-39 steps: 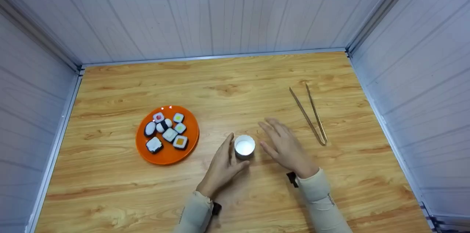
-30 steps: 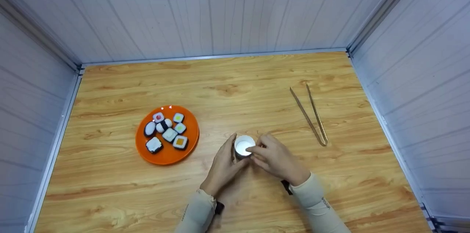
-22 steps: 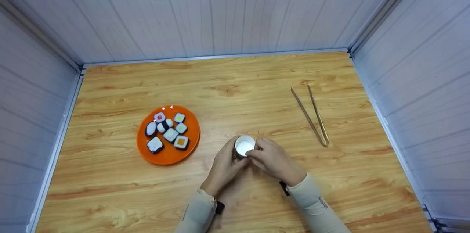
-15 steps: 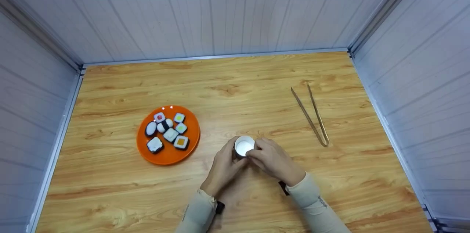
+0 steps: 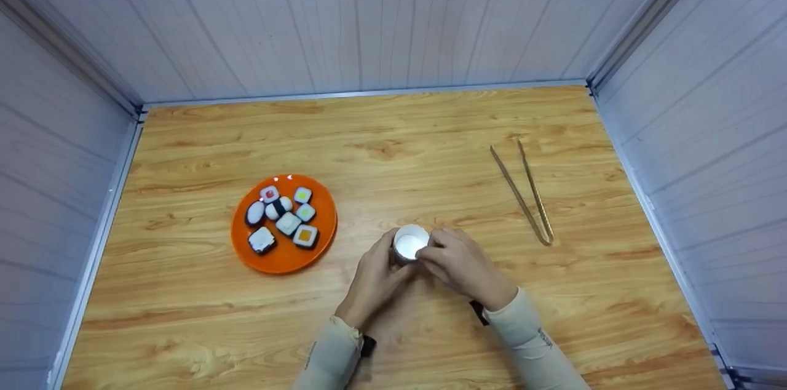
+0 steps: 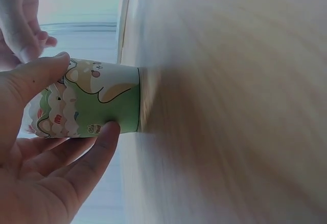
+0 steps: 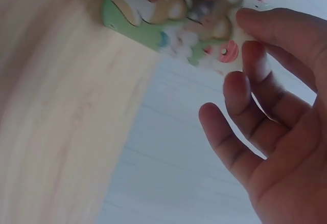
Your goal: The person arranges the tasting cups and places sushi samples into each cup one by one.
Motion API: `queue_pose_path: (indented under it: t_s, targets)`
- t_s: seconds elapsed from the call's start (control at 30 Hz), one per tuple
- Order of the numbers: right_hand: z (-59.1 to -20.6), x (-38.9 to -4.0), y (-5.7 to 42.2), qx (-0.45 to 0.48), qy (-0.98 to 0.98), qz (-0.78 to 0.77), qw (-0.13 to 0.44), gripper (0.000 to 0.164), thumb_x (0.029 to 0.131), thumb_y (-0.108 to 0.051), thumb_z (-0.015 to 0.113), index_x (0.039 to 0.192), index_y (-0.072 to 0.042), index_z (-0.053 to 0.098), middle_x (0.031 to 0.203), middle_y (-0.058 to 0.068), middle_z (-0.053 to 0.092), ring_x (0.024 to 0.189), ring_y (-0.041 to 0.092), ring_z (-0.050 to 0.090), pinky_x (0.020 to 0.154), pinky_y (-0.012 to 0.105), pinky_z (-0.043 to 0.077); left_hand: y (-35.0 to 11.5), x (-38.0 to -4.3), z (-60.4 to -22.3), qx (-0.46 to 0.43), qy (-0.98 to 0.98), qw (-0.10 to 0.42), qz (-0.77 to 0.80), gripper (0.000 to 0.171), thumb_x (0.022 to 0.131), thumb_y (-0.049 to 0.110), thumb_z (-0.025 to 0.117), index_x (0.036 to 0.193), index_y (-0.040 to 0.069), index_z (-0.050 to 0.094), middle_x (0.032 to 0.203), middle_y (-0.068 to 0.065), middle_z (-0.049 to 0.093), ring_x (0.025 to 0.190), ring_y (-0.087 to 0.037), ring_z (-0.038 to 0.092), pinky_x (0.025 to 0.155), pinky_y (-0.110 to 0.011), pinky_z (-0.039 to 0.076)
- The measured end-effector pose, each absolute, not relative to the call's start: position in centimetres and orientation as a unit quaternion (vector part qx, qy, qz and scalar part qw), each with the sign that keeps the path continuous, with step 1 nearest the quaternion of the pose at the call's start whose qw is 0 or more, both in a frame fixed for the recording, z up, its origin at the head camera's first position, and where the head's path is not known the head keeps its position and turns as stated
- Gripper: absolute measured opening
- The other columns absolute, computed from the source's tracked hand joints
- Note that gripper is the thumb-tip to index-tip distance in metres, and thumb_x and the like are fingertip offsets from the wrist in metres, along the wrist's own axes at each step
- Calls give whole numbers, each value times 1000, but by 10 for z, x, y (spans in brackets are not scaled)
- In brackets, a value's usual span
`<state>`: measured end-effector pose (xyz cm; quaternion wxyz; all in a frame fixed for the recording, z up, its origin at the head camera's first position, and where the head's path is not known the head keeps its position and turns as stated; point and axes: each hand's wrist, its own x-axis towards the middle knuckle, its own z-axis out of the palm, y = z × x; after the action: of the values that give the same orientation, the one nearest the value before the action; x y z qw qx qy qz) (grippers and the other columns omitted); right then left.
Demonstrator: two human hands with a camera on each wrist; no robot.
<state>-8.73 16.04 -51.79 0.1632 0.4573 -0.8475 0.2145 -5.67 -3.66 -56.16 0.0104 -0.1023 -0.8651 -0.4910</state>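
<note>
A small paper cup (image 5: 411, 243) stands upright on the wooden table, its white inside facing up. In the left wrist view the cup (image 6: 112, 88) is green and white with cartoon animals, and wavy edges show near its rim. My left hand (image 5: 376, 276) wraps the cup's left side, thumb on the near side and fingers opposite. My right hand (image 5: 464, 264) is at the rim's right side, thumb and index finger pinching it. In the right wrist view the other fingers of the right hand (image 7: 286, 116) are bent and off the cup (image 7: 168, 19).
An orange plate (image 5: 283, 264) with several sushi pieces (image 5: 288, 223) lies to the left. Metal tongs (image 5: 544, 218) lie spread at the right, beyond my right hand. Pale panel walls (image 5: 393, 21) enclose the table's back and sides.
My right hand was apart from the cup with fingers spread; it moved left and now pinches the rim. My left hand stayed around the cup.
</note>
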Motion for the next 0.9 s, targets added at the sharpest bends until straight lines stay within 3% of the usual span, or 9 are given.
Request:
queue_pose_path:
  t_s: [0.23,0.4,0.6,0.9]
  targets:
    - [-493,-91,165,458,-838,234,181,11,82,-4,75,90,-10,73,80,0,55,70,17,49,61,33,43,-37,-57,-560,-105,-865,15,-490,64,85,14,81,140,6,51,133,-8,60,114,-17,58,91,-38,50]
    - [-479,-110,167,447,-839,238,202,4,86,-8,76,90,-8,74,81,1,57,69,16,49,61,32,43,-36,-58,-560,-99,-866,-1,-491,64,85,15,81,141,7,50,133,-8,59,119,-20,57,96,-40,48]
    - [-479,-159,151,458,-839,228,187,6,89,-6,74,94,-9,76,84,4,60,73,18,54,65,34,47,-37,-58,-561,-107,-865,8,-490,65,85,16,82,140,2,50,133,-10,59,124,-23,55,102,-42,45]
    - [-504,-234,102,456,-857,194,137,11,97,-12,67,98,-11,78,87,6,64,74,19,55,67,35,49,-36,-57,-562,-105,-861,9,-497,61,86,19,81,139,8,52,133,-7,60,125,-21,54,103,-42,44]
